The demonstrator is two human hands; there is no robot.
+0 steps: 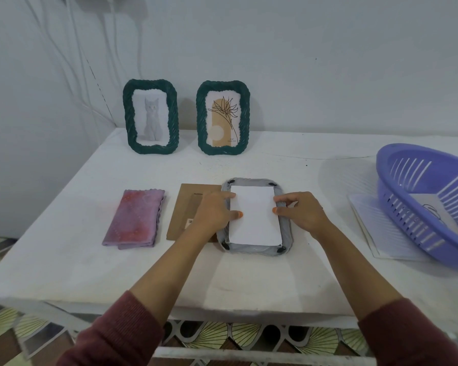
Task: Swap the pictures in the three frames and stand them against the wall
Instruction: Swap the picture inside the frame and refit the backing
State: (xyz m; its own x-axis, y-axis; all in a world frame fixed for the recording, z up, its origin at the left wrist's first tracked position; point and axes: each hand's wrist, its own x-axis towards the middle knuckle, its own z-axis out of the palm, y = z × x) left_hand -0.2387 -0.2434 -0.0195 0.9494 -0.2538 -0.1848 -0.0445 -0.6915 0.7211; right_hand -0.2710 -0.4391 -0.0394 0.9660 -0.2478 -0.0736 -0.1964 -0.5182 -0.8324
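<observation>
The picture (254, 215) lies blank side up in the grey frame (286, 233) straight ahead of me, its long axis running away from me. My left hand (212, 212) and right hand (300, 213) flank its long edges, thumbs and forefingers pressing it flat, pinching nothing. The cardboard back (185, 196) lies just left, partly under my left hand, so that hand is nearer. There is room along the wall (328, 88), right of the two green frames (222, 151).

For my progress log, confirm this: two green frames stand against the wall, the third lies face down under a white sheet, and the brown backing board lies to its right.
Not quite. The head view shows the brown backing board lying to the left of the face-down frame, not to its right. The rest holds.
</observation>
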